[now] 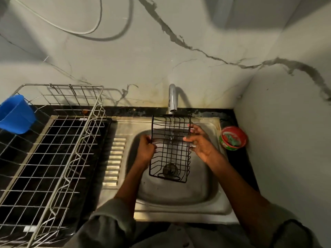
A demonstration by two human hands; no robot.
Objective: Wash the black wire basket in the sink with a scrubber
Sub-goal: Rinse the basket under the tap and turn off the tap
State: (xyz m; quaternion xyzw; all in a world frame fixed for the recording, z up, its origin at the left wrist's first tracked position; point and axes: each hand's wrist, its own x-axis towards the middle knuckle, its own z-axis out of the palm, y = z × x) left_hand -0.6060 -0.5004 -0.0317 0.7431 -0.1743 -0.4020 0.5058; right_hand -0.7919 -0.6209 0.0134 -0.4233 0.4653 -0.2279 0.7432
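Observation:
The black wire basket [170,149] is held above the steel sink [179,196], its far end under the tap [172,99]. A thin stream of water runs from the tap through its wires. My left hand [146,149] grips the basket's left edge. On the right edge, my right hand [200,142] holds it with the thumb over the wire and the fingers behind. The sink's drain shows through the basket's near end. A green scrubber [232,139] lies in a red bowl [240,143] at the sink's right.
A large metal dish rack [53,140] stands on the dark counter at the left, with a blue plastic cup [16,113] at its far left corner. The ribbed drainboard [114,158] lies between rack and sink. Walls close in behind and on the right.

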